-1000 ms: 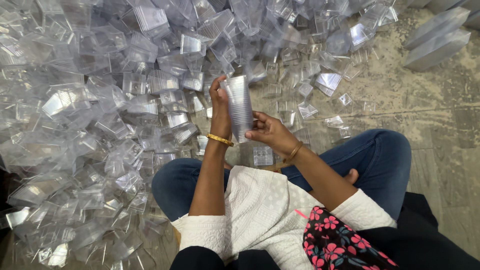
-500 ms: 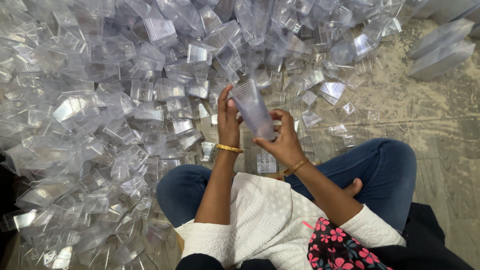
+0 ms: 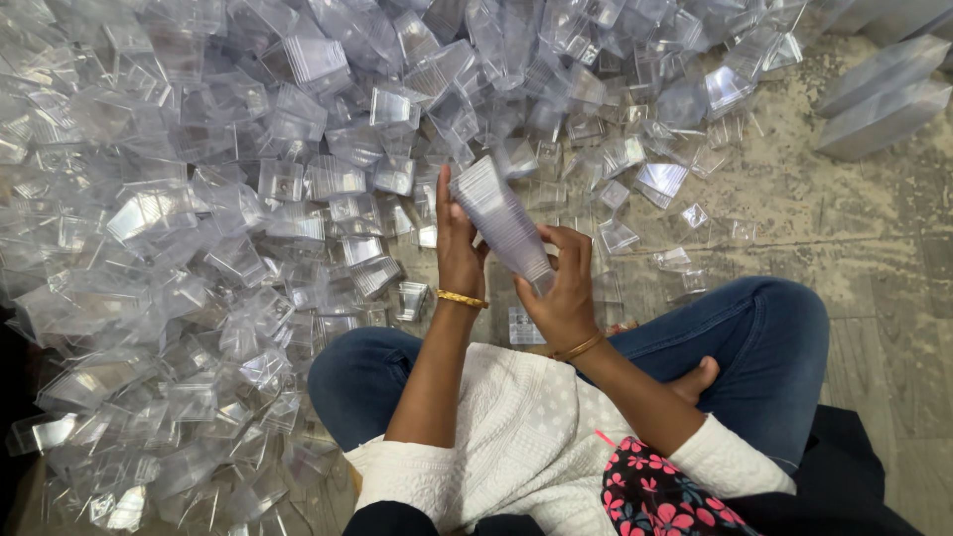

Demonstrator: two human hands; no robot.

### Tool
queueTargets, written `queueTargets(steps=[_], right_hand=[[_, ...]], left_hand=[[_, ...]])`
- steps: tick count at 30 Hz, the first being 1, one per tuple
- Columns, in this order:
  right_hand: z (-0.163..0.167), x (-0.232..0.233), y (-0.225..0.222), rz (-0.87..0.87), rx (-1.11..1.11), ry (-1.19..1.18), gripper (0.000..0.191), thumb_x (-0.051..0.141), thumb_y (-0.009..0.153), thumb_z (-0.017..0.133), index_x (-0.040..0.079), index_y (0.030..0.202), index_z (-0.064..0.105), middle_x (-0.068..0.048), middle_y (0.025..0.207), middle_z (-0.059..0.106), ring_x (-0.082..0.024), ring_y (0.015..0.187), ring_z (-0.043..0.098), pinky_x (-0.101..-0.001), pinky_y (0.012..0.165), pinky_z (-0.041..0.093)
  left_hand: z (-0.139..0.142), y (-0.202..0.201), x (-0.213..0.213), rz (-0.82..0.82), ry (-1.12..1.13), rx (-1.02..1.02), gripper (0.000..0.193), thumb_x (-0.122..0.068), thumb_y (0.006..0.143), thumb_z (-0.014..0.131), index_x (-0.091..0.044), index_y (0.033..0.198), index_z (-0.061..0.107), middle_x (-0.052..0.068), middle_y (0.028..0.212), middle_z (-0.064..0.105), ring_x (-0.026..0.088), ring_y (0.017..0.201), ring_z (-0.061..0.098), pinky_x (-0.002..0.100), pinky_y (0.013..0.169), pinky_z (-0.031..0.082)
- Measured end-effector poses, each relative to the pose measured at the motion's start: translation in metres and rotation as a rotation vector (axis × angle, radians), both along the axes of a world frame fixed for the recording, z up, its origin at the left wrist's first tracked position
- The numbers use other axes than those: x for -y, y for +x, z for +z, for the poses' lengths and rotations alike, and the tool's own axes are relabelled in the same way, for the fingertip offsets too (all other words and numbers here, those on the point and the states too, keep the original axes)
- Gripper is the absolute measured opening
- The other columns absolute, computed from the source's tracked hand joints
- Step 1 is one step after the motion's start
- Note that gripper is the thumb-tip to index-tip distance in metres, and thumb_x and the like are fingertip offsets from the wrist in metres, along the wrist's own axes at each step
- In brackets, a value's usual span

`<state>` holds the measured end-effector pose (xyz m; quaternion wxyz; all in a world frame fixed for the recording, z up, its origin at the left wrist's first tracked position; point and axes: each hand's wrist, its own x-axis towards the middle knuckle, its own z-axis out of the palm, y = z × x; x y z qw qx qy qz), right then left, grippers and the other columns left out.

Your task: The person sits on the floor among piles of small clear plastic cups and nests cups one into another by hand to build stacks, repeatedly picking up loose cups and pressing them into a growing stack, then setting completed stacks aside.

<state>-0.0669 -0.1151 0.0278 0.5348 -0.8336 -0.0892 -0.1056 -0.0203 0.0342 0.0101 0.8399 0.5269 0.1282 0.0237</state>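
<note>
Seated cross-legged in blue jeans (image 3: pixel 764 347) and a white textured top (image 3: pixel 516 437) on a speckled stone floor (image 3: pixel 874 248). Spread across the left and top of the view, a deep heap of clear plastic cups (image 3: pixel 199 228), square-based and tapering, lying every way; thinner scatter toward the upper right. At the upper right corner, two long nested stacks (image 3: pixel 879 94) of the same clear cups lying side by side on the floor, well apart from the hands. No labels or signs legible anywhere.

Held up above the lap, a nested stack of clear cups (image 3: pixel 506 223), tilted, upper end toward the heap. Left hand (image 3: pixel 457 248) upright against the stack's left side, fingers flat along it. Right hand (image 3: pixel 561 293) closed around the lower end, fingers curled over the stack. Gold bangle on each wrist.
</note>
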Motion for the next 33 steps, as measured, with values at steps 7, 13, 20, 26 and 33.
queueTargets(steps=[7, 13, 20, 26, 33], right_hand=[[0.022, 0.007, -0.010, 0.287, 0.274, -0.069, 0.063, 0.005, 0.082, 0.082, 0.008, 0.138, 0.055, -0.017, 0.143, 0.039, -0.034, 0.137, 0.049, -0.0404, 0.110, 0.052], [0.042, 0.019, -0.017, 0.209, 0.200, -0.056, 0.048, 0.008, 0.089, 0.076, 0.009, 0.134, 0.059, -0.014, 0.143, 0.047, -0.030, 0.133, 0.056, -0.0402, 0.105, 0.059], [0.050, 0.014, 0.003, 0.368, -0.082, -0.032, 0.108, 0.023, 0.078, 0.087, 0.016, 0.161, 0.017, -0.019, 0.151, 0.039, -0.033, 0.126, 0.057, -0.0381, 0.088, 0.059], [0.027, 0.037, 0.017, 0.382, -0.284, 0.153, 0.113, 0.018, 0.080, 0.091, 0.023, 0.164, 0.016, -0.020, 0.161, 0.031, -0.037, 0.138, 0.048, -0.0517, 0.104, 0.052], [-0.020, 0.211, 0.033, -0.129, -0.564, 0.745, 0.108, 0.007, 0.079, 0.080, 0.031, 0.162, 0.015, -0.013, 0.147, 0.043, -0.031, 0.126, 0.056, -0.0473, 0.078, 0.061]], left_hand=[[-0.006, 0.001, -0.006, -0.053, -0.437, 0.132, 0.074, -0.061, 0.102, 0.047, -0.029, 0.164, 0.024, 0.005, 0.154, 0.044, 0.022, 0.133, 0.055, 0.043, 0.111, 0.050], [-0.014, 0.003, -0.017, -0.264, -0.727, 0.340, 0.064, -0.062, 0.109, 0.042, -0.023, 0.159, 0.034, 0.016, 0.136, 0.060, 0.026, 0.112, 0.066, 0.042, 0.089, 0.060], [-0.010, -0.002, -0.012, -0.184, -0.484, 0.136, 0.069, -0.068, 0.102, 0.043, -0.021, 0.152, 0.039, 0.012, 0.131, 0.059, 0.025, 0.111, 0.065, 0.043, 0.092, 0.060], [-0.007, -0.009, 0.006, -0.372, -0.056, -0.048, 0.080, -0.075, 0.093, 0.043, -0.025, 0.155, 0.043, 0.002, 0.157, 0.041, 0.023, 0.140, 0.038, 0.044, 0.109, 0.042], [-0.014, -0.004, -0.006, -0.457, 0.083, -0.064, 0.075, -0.067, 0.096, 0.049, -0.018, 0.152, 0.046, 0.005, 0.163, 0.041, 0.025, 0.150, 0.036, 0.044, 0.113, 0.039]])
